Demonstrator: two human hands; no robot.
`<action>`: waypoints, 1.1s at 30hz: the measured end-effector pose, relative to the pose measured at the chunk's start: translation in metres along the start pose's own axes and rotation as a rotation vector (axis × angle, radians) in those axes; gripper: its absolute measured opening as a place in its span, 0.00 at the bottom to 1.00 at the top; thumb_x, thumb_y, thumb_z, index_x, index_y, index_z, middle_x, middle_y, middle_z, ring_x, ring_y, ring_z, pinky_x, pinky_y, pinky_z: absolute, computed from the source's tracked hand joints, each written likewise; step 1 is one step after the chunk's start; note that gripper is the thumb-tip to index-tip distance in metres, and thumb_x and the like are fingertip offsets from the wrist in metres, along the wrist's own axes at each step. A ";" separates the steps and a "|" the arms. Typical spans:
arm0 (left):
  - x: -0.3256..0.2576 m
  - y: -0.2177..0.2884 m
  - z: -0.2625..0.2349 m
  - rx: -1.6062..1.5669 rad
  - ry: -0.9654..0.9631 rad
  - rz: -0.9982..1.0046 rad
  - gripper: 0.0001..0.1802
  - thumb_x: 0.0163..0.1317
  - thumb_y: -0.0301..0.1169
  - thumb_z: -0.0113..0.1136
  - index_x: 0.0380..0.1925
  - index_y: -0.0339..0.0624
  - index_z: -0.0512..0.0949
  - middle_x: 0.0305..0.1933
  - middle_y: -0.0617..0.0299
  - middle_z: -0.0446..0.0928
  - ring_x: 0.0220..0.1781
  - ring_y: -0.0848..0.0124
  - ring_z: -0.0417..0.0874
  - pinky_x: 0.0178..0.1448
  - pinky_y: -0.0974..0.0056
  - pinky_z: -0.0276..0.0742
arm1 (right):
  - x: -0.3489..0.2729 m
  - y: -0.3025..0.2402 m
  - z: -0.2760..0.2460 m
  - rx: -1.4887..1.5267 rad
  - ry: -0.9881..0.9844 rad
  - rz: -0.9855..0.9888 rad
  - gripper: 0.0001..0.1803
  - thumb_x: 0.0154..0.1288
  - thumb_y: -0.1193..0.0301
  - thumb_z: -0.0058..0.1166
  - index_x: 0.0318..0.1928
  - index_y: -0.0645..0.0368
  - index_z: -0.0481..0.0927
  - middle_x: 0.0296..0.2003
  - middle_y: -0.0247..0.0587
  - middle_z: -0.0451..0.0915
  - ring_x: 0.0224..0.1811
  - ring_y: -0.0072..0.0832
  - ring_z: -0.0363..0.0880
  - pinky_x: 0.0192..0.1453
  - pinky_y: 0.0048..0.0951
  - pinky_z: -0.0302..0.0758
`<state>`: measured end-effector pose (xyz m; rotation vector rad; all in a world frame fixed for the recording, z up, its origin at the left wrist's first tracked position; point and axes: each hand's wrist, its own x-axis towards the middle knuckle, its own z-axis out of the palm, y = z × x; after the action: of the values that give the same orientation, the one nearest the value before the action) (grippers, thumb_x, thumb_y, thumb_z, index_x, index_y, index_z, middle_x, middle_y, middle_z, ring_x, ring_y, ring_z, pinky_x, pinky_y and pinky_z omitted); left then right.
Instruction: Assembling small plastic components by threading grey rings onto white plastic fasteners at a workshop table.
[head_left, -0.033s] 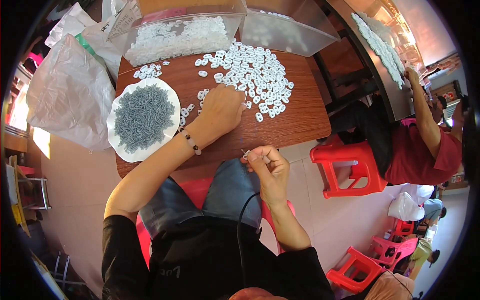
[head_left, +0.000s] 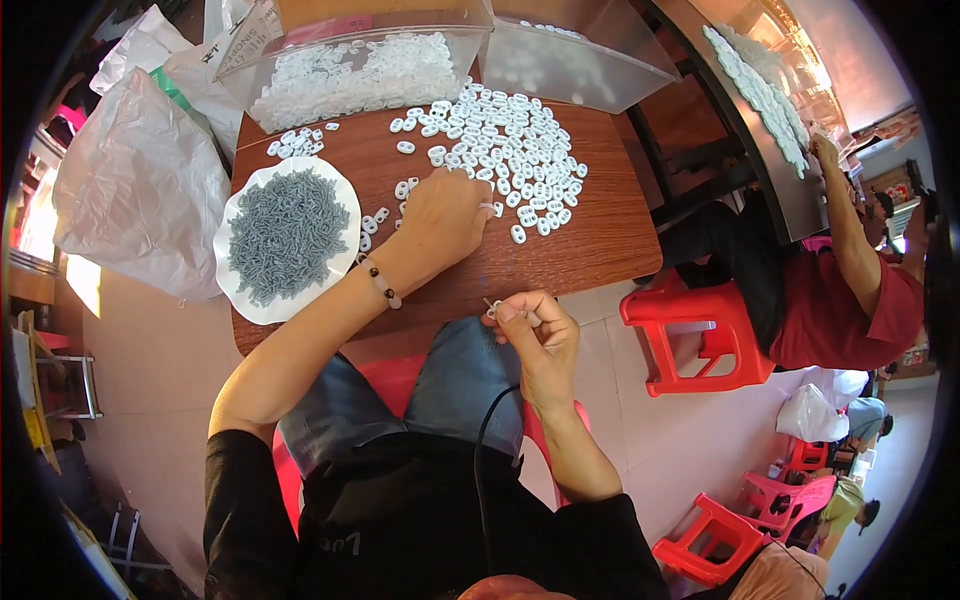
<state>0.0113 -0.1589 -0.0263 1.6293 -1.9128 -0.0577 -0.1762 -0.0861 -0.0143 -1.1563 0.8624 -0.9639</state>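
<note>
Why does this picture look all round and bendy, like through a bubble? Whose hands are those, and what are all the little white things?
The camera sits on a person's head and looks down, and its wide lens bends straight edges. So the two arms coming from below belong to that person. The left hand reaches onto the brown table, touching a heap of small white rings. The right hand is held near the table's edge, its grip pinching a tiny piece between the fingertips; it is too small to tell just what. Beside the left arm lies a white plate piled with small grey screws. Behind is a clear tub of more white pieces. On the right, another person in a red shirt works at another table.
</note>
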 end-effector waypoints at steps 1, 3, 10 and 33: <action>-0.001 0.000 -0.001 -0.112 0.017 -0.049 0.09 0.55 0.33 0.64 0.29 0.37 0.81 0.27 0.54 0.78 0.31 0.57 0.78 0.34 0.56 0.73 | 0.000 0.000 0.000 0.001 0.000 0.001 0.05 0.67 0.73 0.55 0.36 0.62 0.79 0.30 0.38 0.83 0.32 0.17 0.77 0.36 0.18 0.70; -0.001 0.001 -0.009 -0.226 0.030 -0.098 0.10 0.56 0.34 0.64 0.29 0.37 0.82 0.25 0.54 0.79 0.29 0.60 0.79 0.31 0.59 0.73 | 0.000 -0.001 -0.001 0.001 0.033 -0.013 0.05 0.67 0.73 0.55 0.36 0.62 0.79 0.31 0.39 0.83 0.32 0.18 0.78 0.36 0.19 0.70; -0.039 0.012 -0.051 -1.321 -0.212 -0.753 0.16 0.64 0.40 0.63 0.41 0.37 0.81 0.30 0.64 0.81 0.33 0.78 0.80 0.35 0.73 0.74 | -0.003 -0.005 -0.001 0.026 0.046 -0.013 0.04 0.68 0.74 0.54 0.37 0.61 0.78 0.32 0.40 0.83 0.34 0.19 0.79 0.37 0.20 0.71; -0.105 0.054 -0.038 -1.610 -0.194 -0.789 0.09 0.66 0.30 0.59 0.44 0.40 0.77 0.41 0.64 0.79 0.43 0.76 0.81 0.46 0.68 0.77 | -0.017 -0.008 0.004 0.059 -0.108 0.009 0.04 0.67 0.73 0.53 0.37 0.62 0.77 0.36 0.40 0.82 0.38 0.22 0.80 0.41 0.23 0.75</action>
<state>-0.0131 -0.0374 -0.0171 0.9746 -0.5859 -1.6026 -0.1801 -0.0704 -0.0044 -1.1420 0.7474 -0.9061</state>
